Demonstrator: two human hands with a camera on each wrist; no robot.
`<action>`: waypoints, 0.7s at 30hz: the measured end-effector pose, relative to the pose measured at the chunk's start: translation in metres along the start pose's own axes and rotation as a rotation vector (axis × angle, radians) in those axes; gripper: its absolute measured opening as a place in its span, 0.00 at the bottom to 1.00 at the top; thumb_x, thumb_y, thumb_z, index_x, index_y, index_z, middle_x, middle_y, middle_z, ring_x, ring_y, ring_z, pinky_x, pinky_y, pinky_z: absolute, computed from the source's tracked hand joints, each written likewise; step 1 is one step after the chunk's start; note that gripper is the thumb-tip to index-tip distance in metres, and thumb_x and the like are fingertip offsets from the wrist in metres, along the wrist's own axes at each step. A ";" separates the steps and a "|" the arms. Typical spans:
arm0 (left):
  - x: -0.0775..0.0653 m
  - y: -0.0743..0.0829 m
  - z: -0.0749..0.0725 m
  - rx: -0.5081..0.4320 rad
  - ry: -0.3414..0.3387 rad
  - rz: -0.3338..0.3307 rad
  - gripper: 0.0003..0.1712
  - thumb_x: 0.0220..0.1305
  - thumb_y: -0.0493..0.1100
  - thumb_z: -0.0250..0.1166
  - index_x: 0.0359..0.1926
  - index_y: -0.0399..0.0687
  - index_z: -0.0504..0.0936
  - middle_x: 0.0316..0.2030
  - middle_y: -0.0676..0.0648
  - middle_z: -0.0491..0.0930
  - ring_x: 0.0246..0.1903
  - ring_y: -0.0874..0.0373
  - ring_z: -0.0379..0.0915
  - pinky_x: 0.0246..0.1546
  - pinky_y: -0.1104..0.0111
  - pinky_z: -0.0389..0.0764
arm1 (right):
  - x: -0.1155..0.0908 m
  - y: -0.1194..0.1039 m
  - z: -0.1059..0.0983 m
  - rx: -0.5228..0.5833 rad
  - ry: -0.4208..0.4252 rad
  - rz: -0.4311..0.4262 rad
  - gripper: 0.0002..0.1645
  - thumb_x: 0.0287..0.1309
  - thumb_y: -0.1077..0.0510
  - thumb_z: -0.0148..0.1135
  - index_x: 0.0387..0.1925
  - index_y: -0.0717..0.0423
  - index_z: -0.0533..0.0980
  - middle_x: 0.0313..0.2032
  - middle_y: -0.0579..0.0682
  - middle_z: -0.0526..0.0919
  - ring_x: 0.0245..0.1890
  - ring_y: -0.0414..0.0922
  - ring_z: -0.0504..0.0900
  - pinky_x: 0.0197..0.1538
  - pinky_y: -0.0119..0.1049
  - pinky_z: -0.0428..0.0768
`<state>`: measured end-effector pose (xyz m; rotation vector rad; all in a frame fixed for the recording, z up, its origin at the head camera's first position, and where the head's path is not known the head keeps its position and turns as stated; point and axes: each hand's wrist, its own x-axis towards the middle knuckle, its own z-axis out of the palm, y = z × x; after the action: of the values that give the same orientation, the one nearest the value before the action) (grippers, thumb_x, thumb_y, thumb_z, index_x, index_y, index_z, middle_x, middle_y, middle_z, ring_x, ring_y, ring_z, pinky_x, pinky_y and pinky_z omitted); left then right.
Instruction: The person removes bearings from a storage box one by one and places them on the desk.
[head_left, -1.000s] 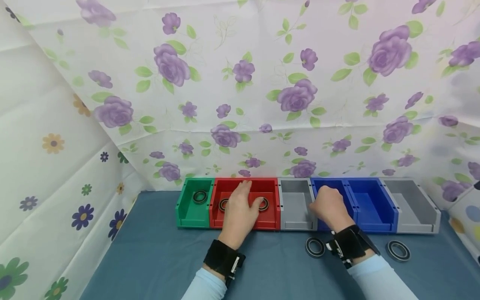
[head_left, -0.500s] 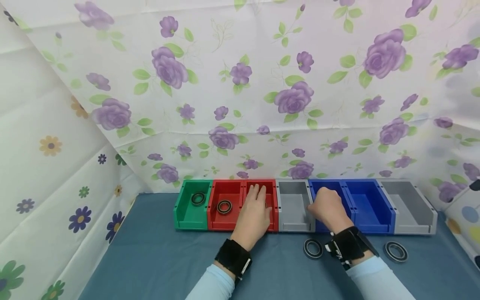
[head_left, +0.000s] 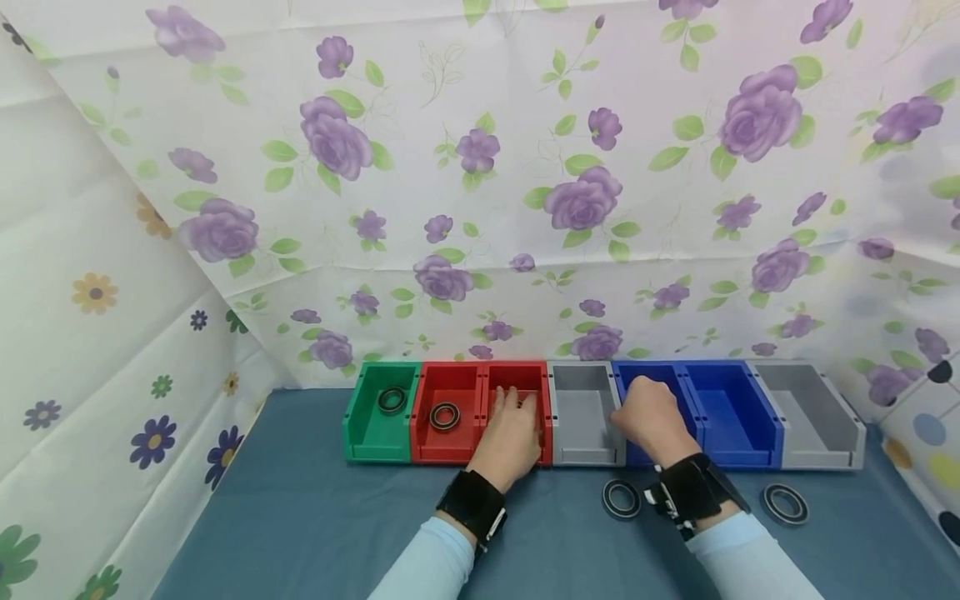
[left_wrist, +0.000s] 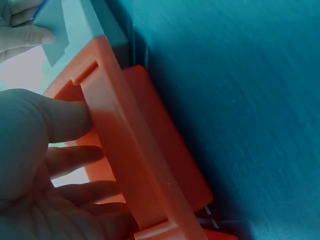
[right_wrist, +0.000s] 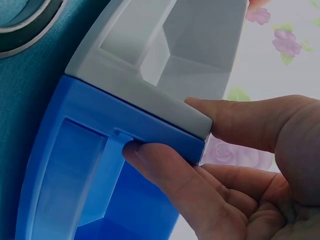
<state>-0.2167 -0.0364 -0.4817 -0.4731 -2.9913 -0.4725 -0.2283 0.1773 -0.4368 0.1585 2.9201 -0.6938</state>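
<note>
My left hand (head_left: 508, 442) reaches into the right-hand red bin (head_left: 517, 377), fingers lowered over its floor. A small dark piece of a bearing shows by the fingertips; the hand hides the rest. In the left wrist view, thumb and fingers (left_wrist: 75, 120) stand apart behind the bin's red front wall. My right hand (head_left: 658, 421) pinches the touching side walls of the middle grey bin (right_wrist: 200, 40) and the left blue bin (right_wrist: 60, 175). Its thumb is on the grey side, its index finger on the blue. Another bearing (head_left: 445, 428) lies in the left red bin (head_left: 442, 379).
A green bin (head_left: 360, 433) with a bearing (head_left: 392, 412) ends the row at left. On the right are another blue bin (head_left: 731, 408) and a grey bin (head_left: 802, 417). Two larger bearings (head_left: 622, 517) lie on the blue cloth (head_left: 315, 517) in front. Flowered sheeting hangs behind.
My left hand has moved right, from above both red bins down into the right one, and its fingers have bent lower. The right hand keeps its hold on the bin walls.
</note>
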 end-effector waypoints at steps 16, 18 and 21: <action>0.015 0.002 0.006 -0.069 -0.162 -0.150 0.33 0.54 0.44 0.66 0.62 0.45 0.70 0.64 0.32 0.56 0.62 0.31 0.48 0.55 0.48 0.61 | 0.000 -0.001 -0.001 -0.009 0.002 -0.004 0.10 0.48 0.58 0.61 0.18 0.58 0.73 0.17 0.51 0.72 0.17 0.45 0.72 0.19 0.35 0.70; 0.015 0.003 0.006 -0.071 -0.165 -0.153 0.31 0.54 0.43 0.65 0.61 0.45 0.72 0.63 0.32 0.59 0.62 0.31 0.50 0.56 0.48 0.61 | 0.000 -0.001 0.000 -0.005 -0.001 0.003 0.10 0.48 0.58 0.61 0.18 0.58 0.73 0.17 0.51 0.72 0.17 0.45 0.72 0.19 0.35 0.70; 0.014 0.004 0.006 -0.056 -0.154 -0.151 0.27 0.54 0.42 0.65 0.57 0.46 0.75 0.58 0.34 0.65 0.59 0.34 0.57 0.55 0.50 0.64 | 0.001 0.000 0.000 -0.001 -0.006 0.012 0.11 0.48 0.58 0.61 0.17 0.57 0.73 0.17 0.51 0.72 0.17 0.45 0.72 0.18 0.35 0.70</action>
<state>-0.2287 -0.0269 -0.4842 -0.3010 -3.1849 -0.5577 -0.2291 0.1771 -0.4373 0.1737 2.9113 -0.6904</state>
